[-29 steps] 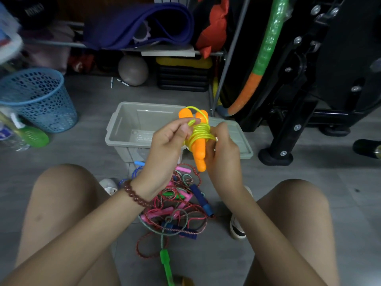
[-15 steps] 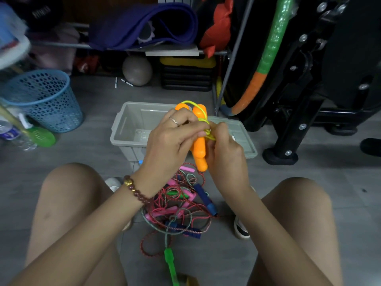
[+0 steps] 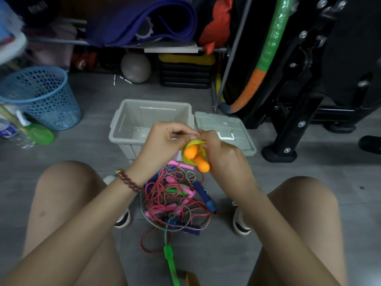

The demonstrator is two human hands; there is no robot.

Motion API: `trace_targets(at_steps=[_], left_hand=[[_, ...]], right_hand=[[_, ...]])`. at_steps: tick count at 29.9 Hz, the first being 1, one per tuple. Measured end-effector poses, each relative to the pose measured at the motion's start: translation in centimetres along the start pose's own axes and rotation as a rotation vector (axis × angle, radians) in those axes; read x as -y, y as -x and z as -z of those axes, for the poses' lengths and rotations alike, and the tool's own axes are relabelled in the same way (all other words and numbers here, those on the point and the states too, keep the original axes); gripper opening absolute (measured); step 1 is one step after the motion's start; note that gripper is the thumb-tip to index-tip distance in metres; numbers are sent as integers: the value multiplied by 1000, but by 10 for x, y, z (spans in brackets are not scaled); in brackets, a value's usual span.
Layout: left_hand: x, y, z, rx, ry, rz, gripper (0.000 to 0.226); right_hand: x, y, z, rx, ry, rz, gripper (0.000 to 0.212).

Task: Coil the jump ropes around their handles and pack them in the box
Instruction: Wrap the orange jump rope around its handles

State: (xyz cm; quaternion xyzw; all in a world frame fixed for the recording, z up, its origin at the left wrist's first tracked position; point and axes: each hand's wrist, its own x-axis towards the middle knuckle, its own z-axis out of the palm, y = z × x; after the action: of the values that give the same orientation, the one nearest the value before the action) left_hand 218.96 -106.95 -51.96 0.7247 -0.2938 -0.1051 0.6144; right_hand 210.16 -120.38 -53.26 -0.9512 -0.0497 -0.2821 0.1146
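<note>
A jump rope with two orange handles [image 3: 195,156] and a yellow-green cord wound around them is held in front of me, above the floor. My right hand [image 3: 221,151] grips the handles and coil from the right. My left hand [image 3: 165,141] pinches the cord's end at the top of the coil. Just beyond my hands stands the open grey box [image 3: 125,120], with nothing visible inside. Its lid [image 3: 228,124] lies flat to the right. A tangled pile of jump ropes [image 3: 175,199] with pink, blue and green handles lies on the floor between my knees.
A blue mesh basket [image 3: 41,96] stands at the left, with a green paddle [image 3: 40,134] and a bottle beside it. Black gym equipment [image 3: 299,100] with a foot fills the right. A shelf with a purple mat and a ball lies behind the box.
The handles have tilted from upright to pointing down toward me and dropped lower. My left hand shifted from wrapping the coil to pinching the cord end at its top.
</note>
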Motion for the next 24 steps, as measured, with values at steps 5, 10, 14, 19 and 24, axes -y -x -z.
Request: trace_targets(at_steps=[5,10,14,19,24], left_hand=[[5,4,-5,-29,19,29,24],[3,13,-6,33,84,84,19],[7,14,-8,96,96,118,18],[10,15,-10,79,135,173,16],[5,23,-40,-141,221,267,29]], right_hand=[[5,2,-1,-67,76,-55,42],[9,11,-7,-69,94,-135,37],[9,12,-9,-89,92,-155,11],[7,14,-15,-89,41,-166,28],[15,15,-20,-61,-373,-382,6]])
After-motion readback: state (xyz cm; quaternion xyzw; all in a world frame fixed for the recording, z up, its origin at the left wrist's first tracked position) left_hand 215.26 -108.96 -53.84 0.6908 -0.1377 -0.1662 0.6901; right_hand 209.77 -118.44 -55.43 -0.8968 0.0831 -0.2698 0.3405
